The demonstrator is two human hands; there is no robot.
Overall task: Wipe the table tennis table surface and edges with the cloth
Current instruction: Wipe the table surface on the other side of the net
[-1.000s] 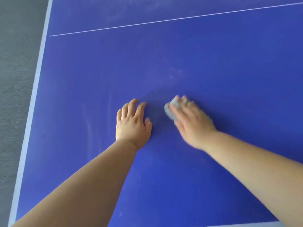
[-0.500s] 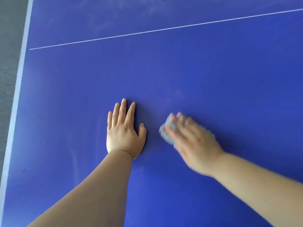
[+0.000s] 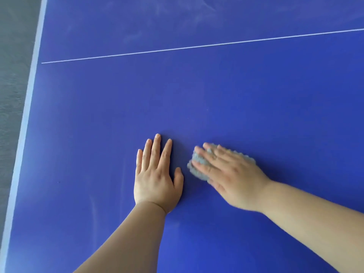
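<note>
The blue table tennis table (image 3: pixel 216 95) fills the view. My left hand (image 3: pixel 155 178) lies flat on it, palm down, fingers straight and pointing away from me. Just to its right, my right hand (image 3: pixel 228 174) presses a small grey knobbly cloth (image 3: pixel 199 166) onto the surface with straight fingers. The cloth shows past the fingertips and along the far side of the hand; the rest is hidden under the palm. The right hand is slightly blurred.
A thin white line (image 3: pixel 197 47) crosses the table beyond the hands. The table's pale left edge stripe (image 3: pixel 25 119) runs along grey floor (image 3: pixel 11 75). Faint dusty smears (image 3: pixel 177 10) mark the far part of the surface.
My right hand has slid the cloth across the surface between the frames, staying close beside the left hand. My left hand's fingers have straightened flat. The view has shifted.
</note>
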